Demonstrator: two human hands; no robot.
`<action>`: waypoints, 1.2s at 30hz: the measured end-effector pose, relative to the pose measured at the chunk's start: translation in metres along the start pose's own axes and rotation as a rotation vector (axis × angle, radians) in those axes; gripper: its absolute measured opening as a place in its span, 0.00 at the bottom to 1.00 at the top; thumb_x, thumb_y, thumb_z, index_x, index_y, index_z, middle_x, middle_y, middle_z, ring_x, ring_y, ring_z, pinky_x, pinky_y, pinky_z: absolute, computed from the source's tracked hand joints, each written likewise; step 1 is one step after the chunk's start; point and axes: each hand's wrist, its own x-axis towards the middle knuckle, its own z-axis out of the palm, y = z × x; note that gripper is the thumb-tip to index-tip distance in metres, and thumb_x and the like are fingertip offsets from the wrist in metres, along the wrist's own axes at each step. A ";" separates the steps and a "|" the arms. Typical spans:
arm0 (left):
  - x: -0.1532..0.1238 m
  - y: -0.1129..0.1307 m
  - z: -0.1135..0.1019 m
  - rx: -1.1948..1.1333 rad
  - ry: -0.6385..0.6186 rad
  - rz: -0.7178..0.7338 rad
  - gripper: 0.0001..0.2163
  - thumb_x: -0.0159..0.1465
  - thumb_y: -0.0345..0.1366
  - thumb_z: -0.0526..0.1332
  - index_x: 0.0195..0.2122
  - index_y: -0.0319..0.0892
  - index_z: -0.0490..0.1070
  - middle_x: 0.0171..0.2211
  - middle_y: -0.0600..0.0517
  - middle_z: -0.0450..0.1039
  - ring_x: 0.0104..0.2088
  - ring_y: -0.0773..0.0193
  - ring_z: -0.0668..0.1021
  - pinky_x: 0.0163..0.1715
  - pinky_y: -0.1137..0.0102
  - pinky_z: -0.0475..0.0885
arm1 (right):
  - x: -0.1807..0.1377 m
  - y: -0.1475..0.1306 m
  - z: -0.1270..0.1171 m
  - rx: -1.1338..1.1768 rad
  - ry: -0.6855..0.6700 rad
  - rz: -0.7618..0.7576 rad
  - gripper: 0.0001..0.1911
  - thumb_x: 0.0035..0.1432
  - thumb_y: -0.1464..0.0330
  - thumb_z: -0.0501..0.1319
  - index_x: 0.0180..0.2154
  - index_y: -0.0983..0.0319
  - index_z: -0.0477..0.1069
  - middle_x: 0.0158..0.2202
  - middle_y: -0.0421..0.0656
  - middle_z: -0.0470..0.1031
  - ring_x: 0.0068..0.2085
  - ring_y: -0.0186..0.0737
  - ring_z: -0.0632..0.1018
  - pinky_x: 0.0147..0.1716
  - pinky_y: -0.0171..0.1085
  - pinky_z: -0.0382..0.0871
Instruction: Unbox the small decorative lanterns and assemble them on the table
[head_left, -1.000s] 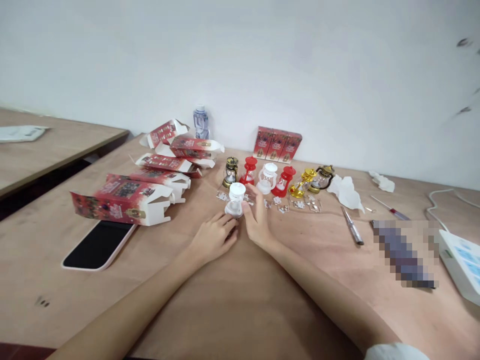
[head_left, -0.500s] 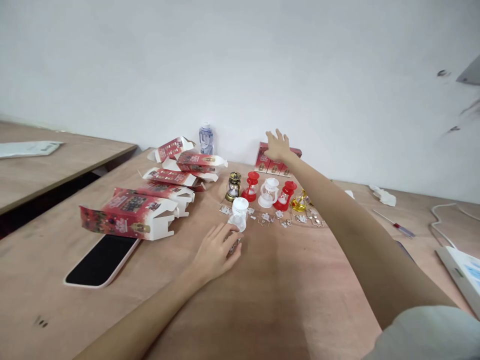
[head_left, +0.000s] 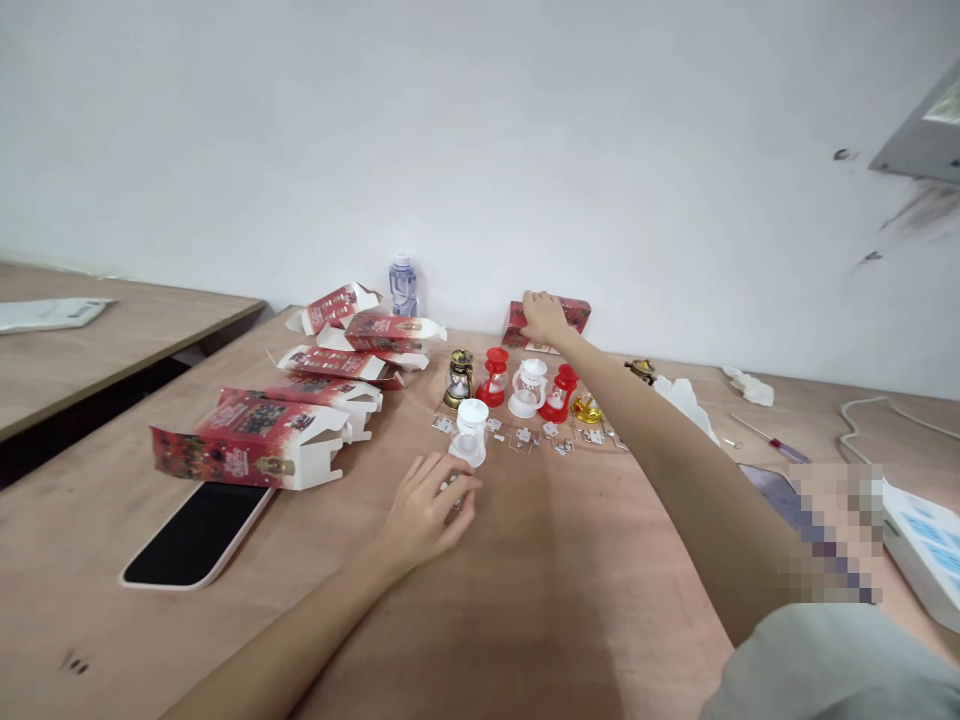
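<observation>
My right hand (head_left: 543,318) reaches to the far edge of the wooden table (head_left: 525,600) and closes over the top of a red box (head_left: 576,313) standing by the wall. My left hand (head_left: 429,505) rests on the table with fingers curled over a small metal part I cannot make out, just in front of a white toy lantern (head_left: 471,432). Behind the white lantern stand a bronze lantern (head_left: 459,377), a red lantern (head_left: 494,376), a clear white lantern (head_left: 528,388) and another red one (head_left: 559,393). Several small metal pieces (head_left: 555,440) lie scattered among them.
Opened red-and-white boxes (head_left: 255,450) lie at the left, a phone (head_left: 199,535) face down beside them. A small bottle (head_left: 402,285) stands by the wall. Crumpled tissue (head_left: 682,395), a screwdriver (head_left: 772,440) and a white device with cable (head_left: 919,545) sit at the right. A second table (head_left: 112,340) is at the far left.
My right hand left the white lantern, reached out to the back of the table and came down onto the red box. My left hand stayed near the lantern and curled slightly.
</observation>
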 end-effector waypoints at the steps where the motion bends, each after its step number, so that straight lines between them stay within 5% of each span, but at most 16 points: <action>1: -0.001 -0.001 0.000 -0.002 0.017 0.001 0.07 0.60 0.28 0.54 0.33 0.43 0.71 0.33 0.49 0.74 0.32 0.62 0.73 0.31 0.67 0.64 | -0.003 -0.002 -0.005 0.005 0.016 -0.013 0.28 0.46 0.73 0.63 0.50 0.74 0.61 0.49 0.62 0.68 0.52 0.58 0.66 0.51 0.52 0.57; 6: -0.002 -0.002 -0.002 -0.106 0.102 -0.042 0.08 0.60 0.27 0.55 0.38 0.43 0.70 0.35 0.49 0.73 0.34 0.62 0.74 0.34 0.66 0.67 | -0.040 -0.012 -0.048 0.079 0.183 -0.038 0.34 0.53 0.67 0.60 0.58 0.71 0.53 0.54 0.59 0.62 0.53 0.56 0.66 0.52 0.51 0.59; 9: 0.000 0.001 -0.006 -0.283 0.106 -0.193 0.10 0.62 0.30 0.56 0.45 0.43 0.66 0.39 0.48 0.72 0.37 0.62 0.75 0.39 0.65 0.70 | -0.099 -0.027 -0.069 0.413 0.506 -0.012 0.35 0.57 0.63 0.57 0.63 0.62 0.46 0.56 0.52 0.60 0.54 0.52 0.66 0.51 0.50 0.62; 11: 0.002 0.003 -0.008 -0.482 0.073 -0.329 0.15 0.62 0.35 0.57 0.51 0.43 0.62 0.43 0.46 0.70 0.39 0.62 0.75 0.41 0.64 0.72 | -0.152 -0.043 -0.071 0.681 0.602 0.022 0.33 0.59 0.60 0.55 0.63 0.56 0.46 0.56 0.49 0.60 0.55 0.50 0.67 0.53 0.49 0.63; 15: 0.004 0.007 -0.006 -0.885 -0.021 -0.478 0.29 0.59 0.44 0.60 0.59 0.44 0.52 0.57 0.40 0.61 0.54 0.54 0.70 0.49 0.59 0.70 | -0.252 -0.079 -0.038 1.090 0.485 0.215 0.23 0.61 0.58 0.53 0.58 0.50 0.57 0.56 0.45 0.64 0.58 0.48 0.66 0.57 0.51 0.60; 18: 0.003 0.009 -0.003 -0.941 -0.159 -0.548 0.26 0.60 0.44 0.60 0.57 0.44 0.56 0.57 0.40 0.63 0.55 0.53 0.70 0.53 0.57 0.67 | -0.289 -0.102 -0.005 1.277 0.323 0.326 0.22 0.60 0.58 0.55 0.56 0.49 0.59 0.56 0.43 0.66 0.58 0.47 0.66 0.57 0.50 0.61; 27: 0.008 0.014 -0.007 -0.966 -0.116 -0.616 0.25 0.53 0.38 0.67 0.50 0.45 0.61 0.48 0.45 0.71 0.45 0.59 0.75 0.44 0.64 0.73 | -0.283 -0.103 0.007 1.502 0.287 0.564 0.23 0.63 0.50 0.47 0.42 0.54 0.73 0.41 0.42 0.78 0.44 0.47 0.77 0.45 0.46 0.71; 36: 0.016 0.005 -0.016 -0.914 0.007 -0.749 0.25 0.49 0.39 0.68 0.47 0.43 0.63 0.47 0.46 0.72 0.48 0.55 0.74 0.47 0.61 0.71 | -0.290 -0.097 0.003 1.527 0.183 0.253 0.18 0.62 0.58 0.55 0.52 0.52 0.66 0.51 0.42 0.74 0.52 0.44 0.74 0.52 0.45 0.67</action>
